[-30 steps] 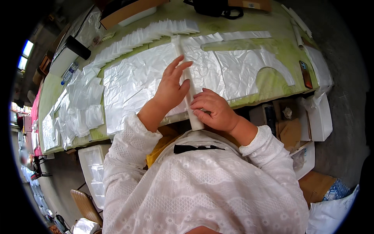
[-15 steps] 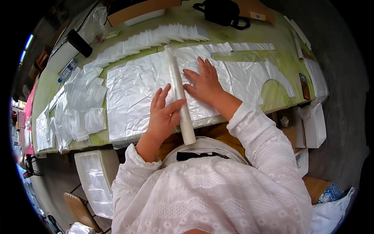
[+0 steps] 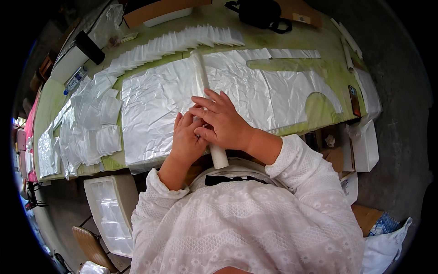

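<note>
My hands meet over a white roll or tube that lies across a thin, crinkled white plastic sheet on the table. My left hand rests beside and partly over the roll, its visible fingers stretched out. Crossing over its fingertips is my right hand, fingers spread and thumb out. The overlap hides some left fingers and whether anything small lies between the hands. The sheet's right part has a rounded cut-out and a long strip, like a flat apron.
Small folded plastic packets stand in a row behind the sheet; more packets are heaped at left. A bottle, a black cylinder, a black bag and a phone lie around the green tabletop.
My right hand has moved left and nearer from the sheet onto my left hand's fingers. The left hand has barely moved, and the roll stays in place.
</note>
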Available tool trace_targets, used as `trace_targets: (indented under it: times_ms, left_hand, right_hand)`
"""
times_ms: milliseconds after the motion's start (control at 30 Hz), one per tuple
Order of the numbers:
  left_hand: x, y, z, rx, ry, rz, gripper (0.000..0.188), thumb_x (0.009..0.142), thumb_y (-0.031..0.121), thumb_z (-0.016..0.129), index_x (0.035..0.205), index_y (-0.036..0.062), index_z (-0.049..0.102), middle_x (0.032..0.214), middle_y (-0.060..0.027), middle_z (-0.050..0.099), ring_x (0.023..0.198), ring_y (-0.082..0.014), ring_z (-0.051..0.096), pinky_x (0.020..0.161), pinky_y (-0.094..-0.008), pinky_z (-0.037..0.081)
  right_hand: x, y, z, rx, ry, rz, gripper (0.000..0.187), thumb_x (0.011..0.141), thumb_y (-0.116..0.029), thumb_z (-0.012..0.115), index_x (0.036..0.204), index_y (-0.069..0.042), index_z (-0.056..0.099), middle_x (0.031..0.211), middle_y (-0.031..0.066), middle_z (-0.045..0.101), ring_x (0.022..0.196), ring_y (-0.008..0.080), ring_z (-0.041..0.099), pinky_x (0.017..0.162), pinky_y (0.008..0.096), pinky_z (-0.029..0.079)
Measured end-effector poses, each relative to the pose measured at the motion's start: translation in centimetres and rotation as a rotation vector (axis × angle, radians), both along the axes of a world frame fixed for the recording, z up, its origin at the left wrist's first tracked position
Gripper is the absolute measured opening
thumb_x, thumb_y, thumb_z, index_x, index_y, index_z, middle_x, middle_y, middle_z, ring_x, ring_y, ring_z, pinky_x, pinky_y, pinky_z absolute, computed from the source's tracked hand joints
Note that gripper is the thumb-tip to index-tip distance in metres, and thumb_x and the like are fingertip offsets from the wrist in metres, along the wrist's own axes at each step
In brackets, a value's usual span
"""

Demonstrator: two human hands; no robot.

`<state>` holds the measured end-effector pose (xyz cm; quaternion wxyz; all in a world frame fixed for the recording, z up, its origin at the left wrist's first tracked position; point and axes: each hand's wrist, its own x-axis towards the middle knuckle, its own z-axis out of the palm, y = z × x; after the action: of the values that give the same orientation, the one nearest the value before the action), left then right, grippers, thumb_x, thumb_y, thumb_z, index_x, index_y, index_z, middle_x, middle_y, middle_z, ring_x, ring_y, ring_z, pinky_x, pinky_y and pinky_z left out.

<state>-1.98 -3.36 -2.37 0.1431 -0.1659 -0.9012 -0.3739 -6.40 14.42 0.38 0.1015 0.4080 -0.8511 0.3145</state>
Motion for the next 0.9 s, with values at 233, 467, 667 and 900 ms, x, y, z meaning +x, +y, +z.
trace_targets:
  times_ms: [233, 467, 667, 900]
  left_hand:
    - [0.3, 0.5, 0.6, 0.047, 0.0, 0.023, 0.023, 0.087, 0.018, 0.07, 0.109, 0.0206, 0.078, 0.144, -0.0118, 0.06, 0.117, -0.0321, 0.065, 0.113, -0.0604, 0.034]
    - [0.4, 0.8, 0.5, 0.062, -0.002, 0.04, 0.022, 0.087, 0.02, 0.071, 0.108, 0.0217, 0.078, 0.144, -0.0104, 0.06, 0.117, -0.0307, 0.065, 0.113, -0.0623, 0.034]
    - [0.0, 0.1, 0.0, 0.167, 0.214, 0.081, 0.025, 0.082, 0.01, 0.071, 0.107, 0.0132, 0.074, 0.131, -0.0188, 0.061, 0.123, -0.0388, 0.055, 0.105, -0.0471, 0.044]
    - [-1.8, -0.2, 3.8, 0.056, 0.167, -0.253, 0.029, 0.093, 0.019, 0.059, 0.118, 0.0136, 0.072, 0.141, -0.0123, 0.061, 0.139, -0.0379, 0.045, 0.117, -0.0497, 0.032]
  right_hand:
    - [-8.5, 3.8, -1.3, 0.415, -0.243, -0.544, 0.06, 0.087, -0.055, 0.068, 0.143, -0.036, 0.06, 0.166, 0.0199, 0.025, 0.154, 0.0456, 0.015, 0.123, 0.0618, 0.012]
    - [-14.4, 3.5, -0.8, 0.462, -0.301, -0.719, 0.077, 0.087, -0.061, 0.065, 0.15, -0.018, 0.051, 0.164, 0.0068, 0.034, 0.154, 0.0326, 0.022, 0.12, 0.0667, 0.018]
    - [-6.8, 1.3, -2.5, 0.056, 0.004, -0.172, 0.058, 0.088, -0.036, 0.069, 0.14, -0.01, 0.059, 0.147, 0.0095, 0.055, 0.146, 0.0379, 0.036, 0.119, 0.0625, 0.025]
    - [1.9, -1.0, -0.6, -0.141, -0.233, 0.177, 0.024, 0.081, -0.01, 0.071, 0.105, -0.007, 0.073, 0.117, 0.0116, 0.07, 0.125, 0.0391, 0.056, 0.109, 0.0519, 0.042]
